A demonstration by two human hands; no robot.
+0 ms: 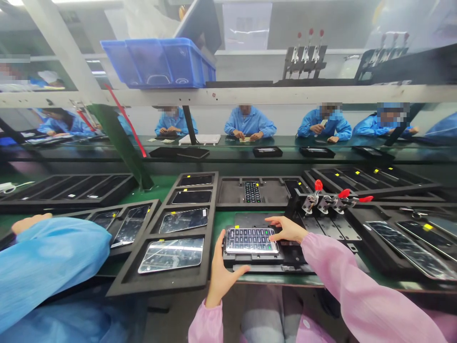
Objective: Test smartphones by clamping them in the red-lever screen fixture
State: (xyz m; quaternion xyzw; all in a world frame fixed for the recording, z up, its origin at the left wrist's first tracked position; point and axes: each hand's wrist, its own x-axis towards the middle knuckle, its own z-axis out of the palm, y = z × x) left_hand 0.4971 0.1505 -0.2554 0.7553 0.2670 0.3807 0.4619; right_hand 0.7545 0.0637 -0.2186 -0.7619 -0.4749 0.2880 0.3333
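Observation:
A keypad panel (250,239) with rows of dark keys lies flat on a black fixture (257,259) at the bench's front edge. My left hand (220,274) is at the panel's left end, thumb out to the right under its near edge, fingers up along its side. My right hand (287,229) rests on the panel's right end, fingers spread over the top corner. Both sleeves are pink. Neither hand lifts the panel.
A black foam tray (210,224) of glossy panels sits to the left, more trays at the right (392,257). Red-handled toggle clamps (332,199) stand behind the fixture. A second keypad (252,191) lies in a tray beyond. A co-worker's blue sleeve (50,262) fills the left. Several blue-coated people sit across the conveyor.

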